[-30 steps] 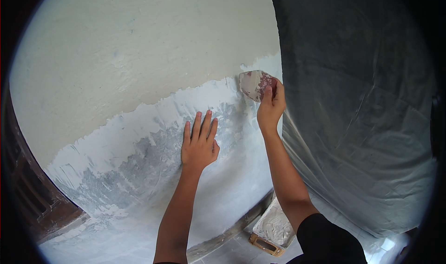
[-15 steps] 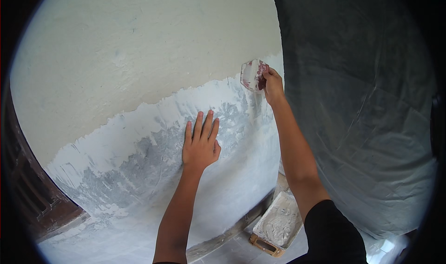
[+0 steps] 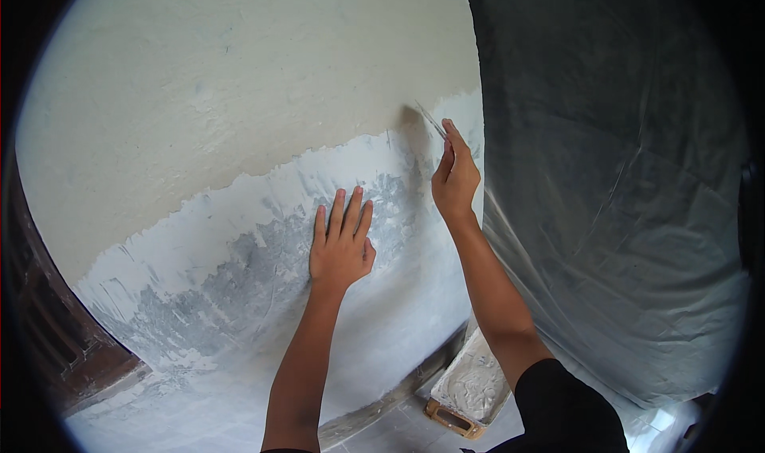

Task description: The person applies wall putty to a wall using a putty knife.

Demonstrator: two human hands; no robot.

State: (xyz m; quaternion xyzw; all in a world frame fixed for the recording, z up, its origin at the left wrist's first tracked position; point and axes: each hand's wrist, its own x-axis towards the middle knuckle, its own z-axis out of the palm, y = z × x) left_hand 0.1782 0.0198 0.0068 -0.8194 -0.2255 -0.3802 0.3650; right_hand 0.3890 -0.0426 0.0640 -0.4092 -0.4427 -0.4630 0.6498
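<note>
My left hand (image 3: 341,250) lies flat on the wall, fingers spread, over the patchy grey band. Up and to the right, my right hand (image 3: 457,178) grips a thin putty scraper (image 3: 431,119), seen nearly edge-on. The scraper's tip points up and left, and a shadow falls on the wall beside it; whether its edge touches the wall I cannot tell. The wall (image 3: 239,70) is cream above a ragged line, with white putty (image 3: 339,166) and grey patches below.
A tray of pale, wet putty (image 3: 476,385) with a wooden-coloured end stands on the tiled floor at the lower right. Dark plastic sheeting (image 3: 613,198) hangs along the wall's right edge. Brown slatted woodwork (image 3: 56,317) borders the wall at the left.
The scraper has turned from showing its broad face to nearly edge-on. My right hand has rotated and moved slightly left and down; my left hand stays about where it was.
</note>
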